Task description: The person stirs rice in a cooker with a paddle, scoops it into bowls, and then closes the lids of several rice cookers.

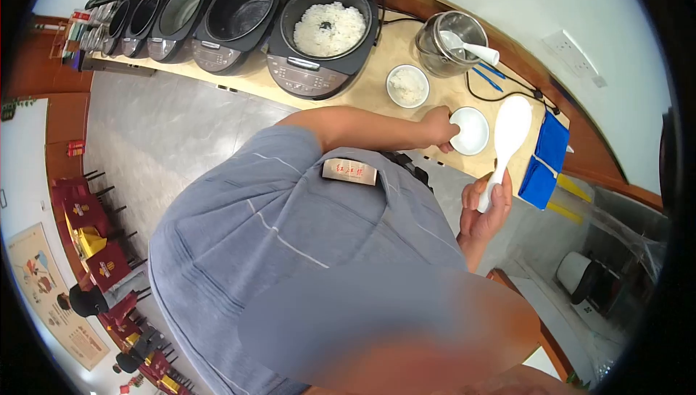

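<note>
My left hand [438, 128] reaches across the front of my body and grips the near-left rim of a small white bowl [471, 132], the thumb over its edge. No rice shows inside that bowl. Beside it stands another white bowl [407, 86], filled with white rice. My right hand [487, 206] is closed around the handle of a white rice paddle [512, 130], held blade up just right of the gripped bowl. To the left, an open rice cooker [312, 80] contains cooked rice [330, 30].
More open rice cookers [230, 32] line the counter [254, 88] leftward. A metal pot [435, 67] holding a white-handled utensil [478, 52] stands behind the bowls. Blue pens [489, 80], a black cable [482, 100] and a folded blue item [544, 161] lie at right.
</note>
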`<state>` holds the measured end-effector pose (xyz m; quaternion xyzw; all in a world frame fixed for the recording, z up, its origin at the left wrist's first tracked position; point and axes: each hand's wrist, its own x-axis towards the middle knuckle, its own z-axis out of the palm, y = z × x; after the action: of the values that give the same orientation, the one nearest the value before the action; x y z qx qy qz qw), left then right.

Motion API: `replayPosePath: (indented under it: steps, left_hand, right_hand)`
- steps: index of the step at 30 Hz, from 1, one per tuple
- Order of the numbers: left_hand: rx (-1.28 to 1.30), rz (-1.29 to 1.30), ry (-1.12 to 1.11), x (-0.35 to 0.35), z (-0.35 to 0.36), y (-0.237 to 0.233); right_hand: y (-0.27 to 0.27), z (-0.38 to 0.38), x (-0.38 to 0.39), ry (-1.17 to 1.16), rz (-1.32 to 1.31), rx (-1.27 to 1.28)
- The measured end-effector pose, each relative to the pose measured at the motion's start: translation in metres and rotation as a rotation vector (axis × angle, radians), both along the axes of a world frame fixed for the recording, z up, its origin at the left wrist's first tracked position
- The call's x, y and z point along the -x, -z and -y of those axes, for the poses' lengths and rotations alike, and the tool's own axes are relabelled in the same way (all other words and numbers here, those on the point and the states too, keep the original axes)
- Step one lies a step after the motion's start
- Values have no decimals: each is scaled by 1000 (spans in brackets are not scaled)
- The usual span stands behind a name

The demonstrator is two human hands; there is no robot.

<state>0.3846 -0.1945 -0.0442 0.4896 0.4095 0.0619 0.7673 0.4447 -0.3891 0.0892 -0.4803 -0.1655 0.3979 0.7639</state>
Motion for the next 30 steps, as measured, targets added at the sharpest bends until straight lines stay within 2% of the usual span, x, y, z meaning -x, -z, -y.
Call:
replayPosePath:
  steps: [4,7,10,14,16,20,22,23,25,26,29,30]
  left_hand:
    - [-37,92,109,52,-20,-51]
    - [43,172,75,97,-36,-75]
    - [108,206,-20,151,-52,-103]
    - [43,234,-191,233,-69,-131]
    - [25,194,-320,269,-73,-138]
    - [2,223,-535,327,-78,-134]
    - [5,212,-576,348,-82,-131]
    - [-6,188,-638,356,-84,-130]
    - [-13,197,-647,370,-90,-128]
    - [-31,201,-674,376,-92,-127]
    - [-32,176,-695,388,-101,-125]
    - [-41,156,-713,392,-103,-124]
  right_hand:
    - [-14,-18,-4,-54,90,-97]
    - [-23,-41,-7,-86,106,-113]
    - [-24,-72,-6,-138,123,-119]
    - [-26,-125,12,-195,196,22]
    - [-31,-158,26,-260,445,348]
    - [-36,-223,60,-533,800,482]
    - [-15,-257,62,-579,1114,350]
    - [-6,-275,63,-566,1116,370]
    - [8,-304,63,-560,1539,158]
    - [8,-313,66,-556,1542,179]
    - [-13,-337,93,-703,1668,482]
    - [-10,-341,95,-703,1671,494]
